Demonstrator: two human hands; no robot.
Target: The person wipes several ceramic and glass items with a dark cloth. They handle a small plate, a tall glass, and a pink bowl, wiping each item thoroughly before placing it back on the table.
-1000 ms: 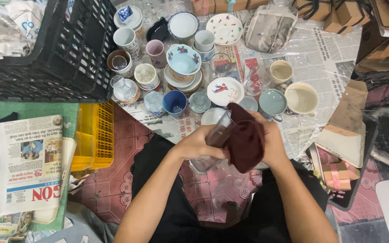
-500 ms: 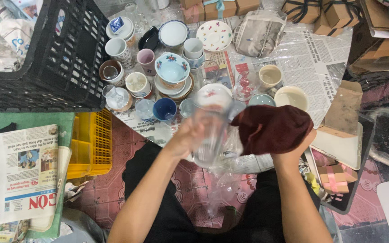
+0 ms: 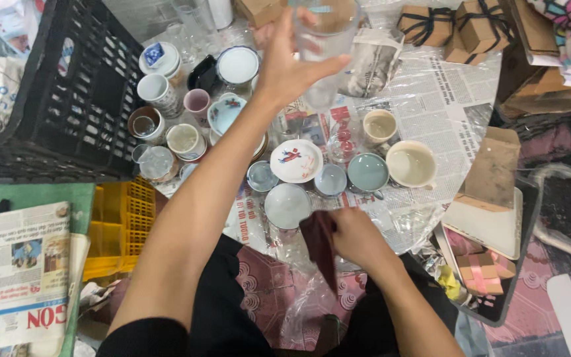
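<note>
The left hand [image 3: 285, 66] is stretched far out over the newspaper-covered table [image 3: 444, 106], fingers wrapped round a tall clear drinking glass [image 3: 325, 46] held above the crockery. The right hand [image 3: 358, 238] stays near the body, closed on a dark maroon cloth [image 3: 318, 244] that hangs just below a pale round bowl [image 3: 287, 205], possibly touching its rim.

Newspaper-covered floor [image 3: 457, 99] (under clear plastic) bears cups [image 3: 368, 173].

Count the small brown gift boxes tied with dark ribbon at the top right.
2. One gift box lies at the far edge of the newspaper-covered table; the second gift box sits just right of it. Others may be hidden among the cardboard beside them.
</note>
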